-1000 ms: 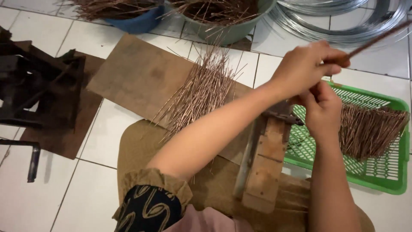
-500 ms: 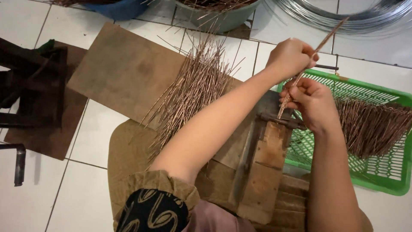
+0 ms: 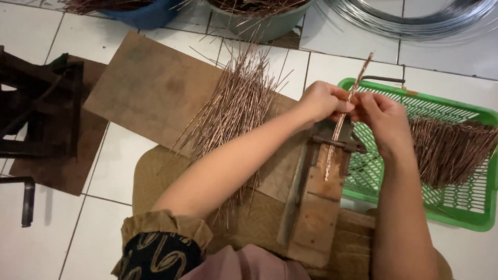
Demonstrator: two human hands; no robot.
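1. Head view, the thing in hand: a thin copper-coloured twisted wire rod (image 3: 348, 111) stands nearly upright just right of the frame's centre. It leans slightly, its top end toward the upper right, and its lower end comes down over a wooden jig (image 3: 317, 207) with a dark metal bracket (image 3: 332, 142) across it.
2. Head view, the grip: the left hand (image 3: 322, 101) is closed on the rod, thumb and fingers pinching it at mid-length. The right hand (image 3: 381, 118) meets it from the right, fingers curled and pinched on the same rod just beside the left hand's fingertips.
3. Head view, surroundings: a loose heap of similar rods (image 3: 233, 111) lies fanned on a brown board (image 3: 150, 88) at centre left. A green plastic basket (image 3: 467, 207) at the right edge holds another bundle of rods (image 3: 451, 148). Along the top edge are a blue basin (image 3: 150, 13), a grey basin (image 3: 264, 23) with more rods, and a coil of silver wire (image 3: 415, 21). A dark metal frame (image 3: 39, 111) sits at the left edge on the white tiled floor (image 3: 52, 243).
4. Against the earlier frame: half a second ago the rod tilted more steeply to the upper right and the left hand was higher and further right; now the rod is closer to upright, and both hands sit together lower, directly above the jig.
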